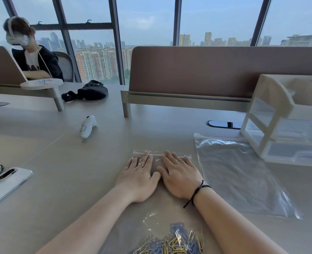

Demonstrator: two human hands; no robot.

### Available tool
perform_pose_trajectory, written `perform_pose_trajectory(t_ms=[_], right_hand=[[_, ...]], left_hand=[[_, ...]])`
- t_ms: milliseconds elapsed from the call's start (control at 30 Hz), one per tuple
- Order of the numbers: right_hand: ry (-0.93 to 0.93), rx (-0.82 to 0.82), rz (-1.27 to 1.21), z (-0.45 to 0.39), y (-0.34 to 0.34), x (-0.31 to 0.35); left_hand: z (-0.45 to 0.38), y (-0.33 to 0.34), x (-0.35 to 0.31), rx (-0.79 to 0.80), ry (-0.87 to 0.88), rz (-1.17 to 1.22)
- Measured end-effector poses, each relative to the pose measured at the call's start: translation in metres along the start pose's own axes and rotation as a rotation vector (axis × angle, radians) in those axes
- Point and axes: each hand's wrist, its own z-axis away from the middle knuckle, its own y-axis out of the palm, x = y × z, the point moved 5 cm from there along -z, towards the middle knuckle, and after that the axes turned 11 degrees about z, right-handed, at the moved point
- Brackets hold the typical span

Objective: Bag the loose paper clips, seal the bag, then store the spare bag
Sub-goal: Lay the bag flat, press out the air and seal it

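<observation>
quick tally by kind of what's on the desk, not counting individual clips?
Zip bags: 2, one holding the clips under both hands, one spare
Clip pile: 1
Drawer unit: 1
Controller: 1
Phone: 1
Black pouch: 1
Total: 7

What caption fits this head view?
Both hands, left hand and right hand, press flat on the clip-filled bag; spare bag lies beside.
</observation>
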Motion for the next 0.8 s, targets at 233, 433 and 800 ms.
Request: perform_pose_trajectory(t_ms=[233,433,800], right_hand=[[0.025,-0.044,-0.001,0.000,0.002,0.000],[0.028,-0.083,-0.021,0.000,0.000,0.000],[0.049,-0.063,-0.057,-0.003,-0.002,-0.001]], left_hand=[[-0.012,-0.011,-0.007,-0.197,0.061,0.049],[-0.031,-0.005,-0.014,-0.154,0.133,0.126],[-0.030,0.000,-0.008,-0.126,0.128,0.124]])
